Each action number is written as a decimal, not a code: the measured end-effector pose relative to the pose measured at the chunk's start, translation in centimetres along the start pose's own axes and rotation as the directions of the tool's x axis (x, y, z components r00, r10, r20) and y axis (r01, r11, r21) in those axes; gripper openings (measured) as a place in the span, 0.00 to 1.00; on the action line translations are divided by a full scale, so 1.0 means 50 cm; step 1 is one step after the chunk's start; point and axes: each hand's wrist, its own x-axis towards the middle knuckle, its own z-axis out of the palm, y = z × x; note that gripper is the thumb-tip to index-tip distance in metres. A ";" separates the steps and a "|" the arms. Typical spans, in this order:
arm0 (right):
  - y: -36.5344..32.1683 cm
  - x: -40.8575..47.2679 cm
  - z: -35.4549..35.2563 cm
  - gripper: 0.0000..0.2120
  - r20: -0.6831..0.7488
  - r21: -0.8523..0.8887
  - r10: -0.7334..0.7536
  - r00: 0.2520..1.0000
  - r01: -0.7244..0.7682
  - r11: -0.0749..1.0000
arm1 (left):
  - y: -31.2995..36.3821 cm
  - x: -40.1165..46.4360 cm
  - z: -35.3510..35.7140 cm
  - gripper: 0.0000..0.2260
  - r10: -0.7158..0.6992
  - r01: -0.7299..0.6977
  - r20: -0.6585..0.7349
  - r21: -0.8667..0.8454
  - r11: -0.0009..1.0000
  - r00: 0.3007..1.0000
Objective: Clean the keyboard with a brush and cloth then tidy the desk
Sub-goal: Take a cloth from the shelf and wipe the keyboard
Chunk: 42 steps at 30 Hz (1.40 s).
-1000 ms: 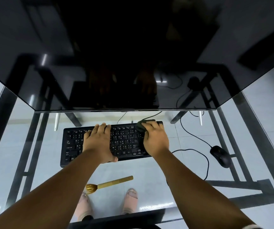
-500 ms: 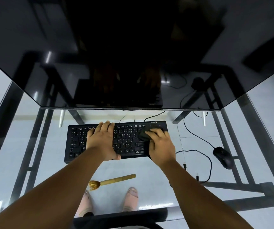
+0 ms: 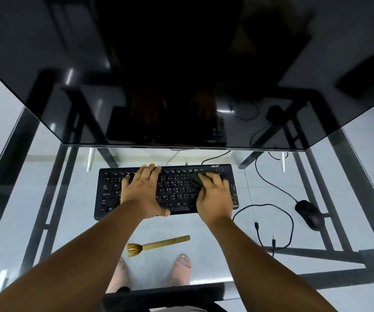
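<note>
A black keyboard (image 3: pixel 177 190) lies on the glass desk (image 3: pixel 35 199) below the monitor. My left hand (image 3: pixel 143 192) rests flat on the keyboard's left half, fingers spread, holding it down. My right hand (image 3: pixel 213 197) presses a dark wadded cloth (image 3: pixel 195 179) onto the keys at the right end, fingers curled over it. A golden brush (image 3: pixel 156 244) with a cylindrical handle lies on the glass near the desk's front edge, between my forearms, bristles to the left.
A large dark monitor (image 3: pixel 181 75) overhangs the back of the desk. A black wired mouse (image 3: pixel 310 214) sits at the right with its cable (image 3: pixel 271 183); a loose looped cable (image 3: pixel 271 226) lies beside the keyboard. Feet show through the glass.
My right hand has slid the cloth from the keyboard's top edge down and rightward over the keys. The left hand stays pressed on the keyboard. The brush has not moved.
</note>
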 end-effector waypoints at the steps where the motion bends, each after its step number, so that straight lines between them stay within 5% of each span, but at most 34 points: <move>1: -0.013 -0.003 0.006 0.22 0.021 0.007 -0.029 0.999 0.029 1.000 | -0.002 0.000 0.002 0.58 0.006 -0.006 -0.001 -0.005 1.000 1.000; 6: 0.025 -0.006 -0.017 0.23 0.151 0.022 -0.288 0.946 0.288 0.957 | -0.018 -0.009 0.019 0.57 0.052 -0.053 -0.029 -0.043 0.998 0.998; 12: 0.066 -0.020 -0.019 0.23 -0.047 0.018 -0.040 0.998 0.040 0.999 | -0.048 -0.049 0.055 0.52 0.030 -0.040 -0.166 -0.059 0.997 0.986; 17: 0.036 -0.030 -0.019 0.25 0.123 0.041 -0.324 0.938 0.321 0.946 | -0.062 -0.057 0.065 0.52 0.006 -0.018 -0.178 -0.063 0.998 0.984; 23: 0.082 -0.015 -0.028 0.23 0.000 0.060 -0.219 0.976 0.219 0.974 | -0.064 -0.054 0.066 0.52 0.002 -0.015 -0.171 -0.071 0.997 0.985; 29: 0.058 -0.019 -0.027 0.23 0.127 0.087 -0.383 0.915 0.374 0.923 | -0.065 -0.055 0.067 0.53 0.009 -0.026 -0.182 -0.090 0.996 0.983; 35: 0.054 -0.002 -0.028 0.19 0.075 0.053 -0.328 0.942 0.325 0.944 | -0.066 -0.055 0.065 0.53 0.006 -0.025 -0.184 -0.100 0.995 0.983; 42: -0.022 0.006 -0.003 0.23 0.212 0.098 -0.474 0.855 0.464 0.881 | -0.072 -0.053 0.059 0.54 0.024 -0.041 -0.165 -0.097 0.994 0.986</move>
